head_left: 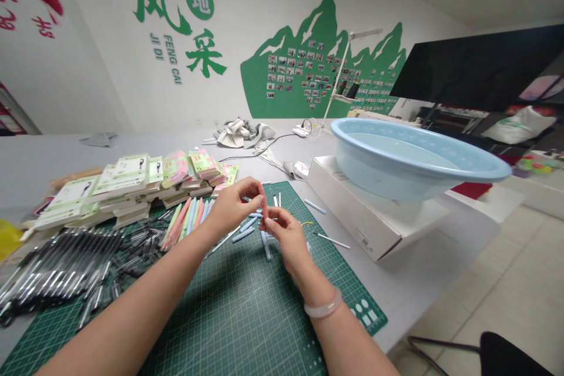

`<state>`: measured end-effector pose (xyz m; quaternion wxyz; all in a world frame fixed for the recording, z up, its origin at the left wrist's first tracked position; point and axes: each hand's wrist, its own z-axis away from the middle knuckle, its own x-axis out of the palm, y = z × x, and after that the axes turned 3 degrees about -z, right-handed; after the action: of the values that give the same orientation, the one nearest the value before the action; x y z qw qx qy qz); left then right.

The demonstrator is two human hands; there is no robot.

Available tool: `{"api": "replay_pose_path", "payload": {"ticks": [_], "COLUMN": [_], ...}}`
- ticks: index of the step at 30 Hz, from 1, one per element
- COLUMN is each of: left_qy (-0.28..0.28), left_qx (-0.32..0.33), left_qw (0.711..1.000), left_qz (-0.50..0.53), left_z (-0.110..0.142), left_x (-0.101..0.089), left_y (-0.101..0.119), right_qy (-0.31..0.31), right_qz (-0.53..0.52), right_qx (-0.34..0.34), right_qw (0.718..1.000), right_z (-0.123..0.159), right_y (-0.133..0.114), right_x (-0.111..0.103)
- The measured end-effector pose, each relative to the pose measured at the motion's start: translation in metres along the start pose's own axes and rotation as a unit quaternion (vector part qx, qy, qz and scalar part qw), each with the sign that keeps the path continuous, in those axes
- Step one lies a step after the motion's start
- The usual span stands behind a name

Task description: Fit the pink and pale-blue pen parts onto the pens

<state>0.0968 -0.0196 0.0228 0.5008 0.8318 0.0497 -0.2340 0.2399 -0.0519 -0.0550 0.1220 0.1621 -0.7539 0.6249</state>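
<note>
Between my two hands, above the green cutting mat [229, 311], is a slim pink pen part [263, 198]. My left hand [235, 205] pinches its upper portion with thumb and fingers. Lower down, my right hand [287, 236] has its fingers closed on the bottom end. Fingers hide part of it, so I cannot tell whether it is one piece or two. Light-blue pen parts [244, 235] lie scattered on the mat under my hands. Left of them is a row of pastel pens [187, 218] in green, pink and blue.
Many clear pens with black parts [61, 264] lie at the left. Behind them, small boxes [127, 179] are piled up. A blue basin [409, 155] rests on a white carton [352, 205] at the right. Grey cloths [247, 132] and a cable lie farther back.
</note>
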Motion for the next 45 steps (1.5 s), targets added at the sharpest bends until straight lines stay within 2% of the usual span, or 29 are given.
{"api": "replay_pose_path", "payload": {"ticks": [10,13,18,22,27,33,39,45], "left_qy": [-0.008,-0.009,0.027,0.024,0.024,0.05,0.047,0.038], "left_qx": [-0.044,-0.054,-0.081,-0.091,-0.102,-0.115,-0.117,-0.114], "left_qw": [0.992,0.991,0.99,0.988,0.982,0.975,0.974,0.973], "left_qz": [0.12,0.12,0.112,0.124,0.155,0.183,0.188,0.196], "left_z": [0.004,0.003,0.003,0.006,0.013,0.021,0.027,0.029], "left_x": [-0.002,-0.001,0.0,-0.003,0.001,0.01,0.007,0.01], "left_y": [0.002,0.001,-0.001,-0.003,-0.01,-0.024,-0.029,-0.03], "right_qy": [-0.046,-0.048,-0.057,-0.073,-0.062,-0.005,-0.083,-0.037], "right_qz": [-0.016,-0.02,-0.032,-0.045,-0.046,-0.036,-0.073,-0.096], "right_qx": [-0.011,-0.008,-0.004,-0.001,-0.003,0.017,0.095,0.079], "right_qw": [0.999,0.999,0.998,0.996,0.997,0.999,0.989,0.992], "right_z": [0.0,0.001,0.002,0.002,0.003,0.007,0.008,0.009], "right_y": [0.003,0.002,0.001,0.003,0.008,0.013,0.009,0.01], "right_x": [0.002,0.003,0.003,0.003,0.007,0.011,0.014,0.015]}}
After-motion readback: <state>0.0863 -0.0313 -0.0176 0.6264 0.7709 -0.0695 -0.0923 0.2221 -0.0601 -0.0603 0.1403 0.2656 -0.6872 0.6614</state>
